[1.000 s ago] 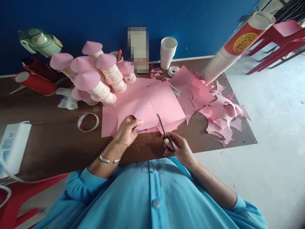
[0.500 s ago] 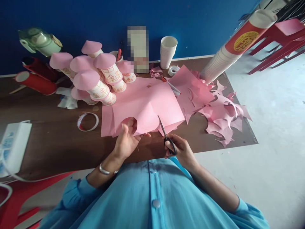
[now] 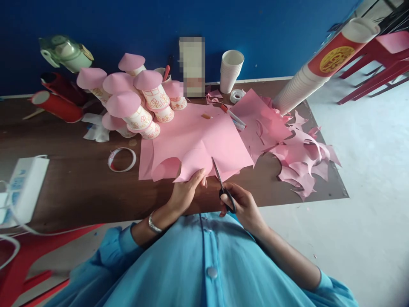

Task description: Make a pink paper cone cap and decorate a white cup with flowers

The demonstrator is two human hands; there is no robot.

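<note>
My right hand (image 3: 238, 202) is closed on the black handles of a pair of scissors (image 3: 220, 181), whose blades lie at the front edge of a large pink paper sheet (image 3: 223, 138). My left hand (image 3: 188, 189) pinches the sheet's front edge, thumb on top and the other fingers partly hidden beneath. A curved notch is cut in the paper left of that hand. More pink paper lies under the sheet. Behind it to the left stand several decorated paper cups (image 3: 139, 117) with pink cone tops (image 3: 123, 103).
Pink scraps (image 3: 302, 157) cover the table's right end, near a long leaning cup stack (image 3: 297, 85). A tape ring (image 3: 122, 159), a power strip (image 3: 27, 187) and red cans (image 3: 57, 106) lie left. White cups (image 3: 231, 70) stand behind. A red stool (image 3: 380, 53) is at right.
My left hand has moved right and turned over, from palm up with spread fingers to a pinch on the paper's edge. The scissors stay in my right hand. The view has shifted slightly.
</note>
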